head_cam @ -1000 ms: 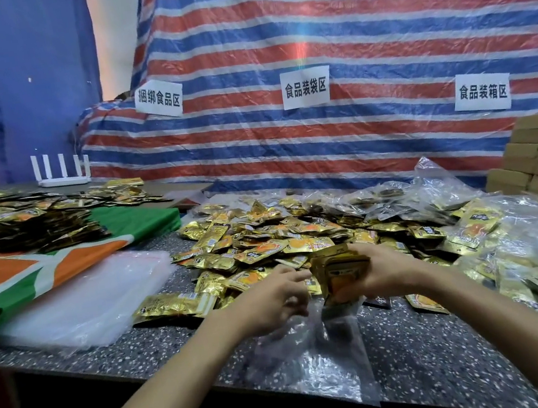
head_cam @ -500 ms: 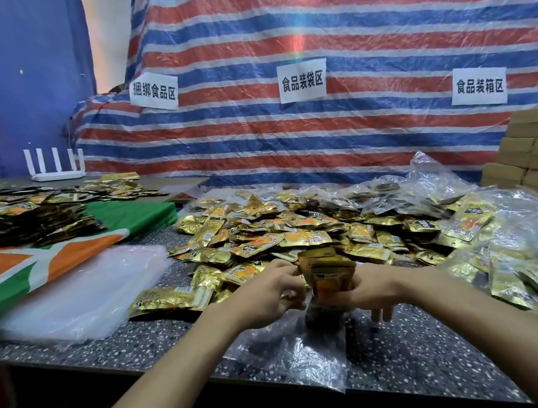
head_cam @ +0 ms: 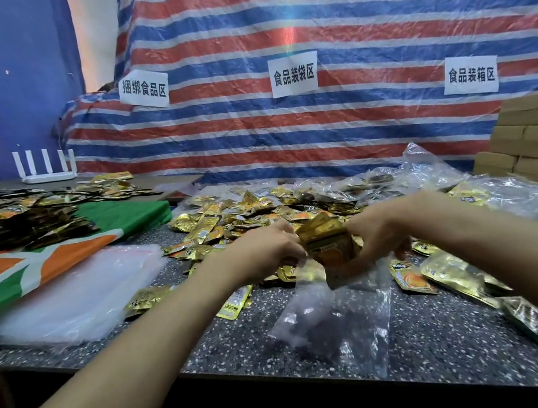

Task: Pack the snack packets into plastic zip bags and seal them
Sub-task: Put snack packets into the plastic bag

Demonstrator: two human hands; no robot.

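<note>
As the right grip (head_cam: 379, 236) clasps stacked snack packets (head_cam: 328, 240), the left grip (head_cam: 264, 253) pinches the zip bag (head_cam: 332, 322) above the tabletop (head_cam: 246, 345).

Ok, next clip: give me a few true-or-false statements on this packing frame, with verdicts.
1. The right hand grips a bundle of gold packets. True.
2. The zip bag below the hands is full and sealed. False: it is unsealed and mostly empty, with the bundle only at its mouth.
3. Cardboard boxes are stacked at the right. True.
4. Four paper signs hang behind the work area. False: three signs hang on the tarp.
5. The left hand lies flat and open. False: it is raised, fingers curled at the bag's mouth.
</note>
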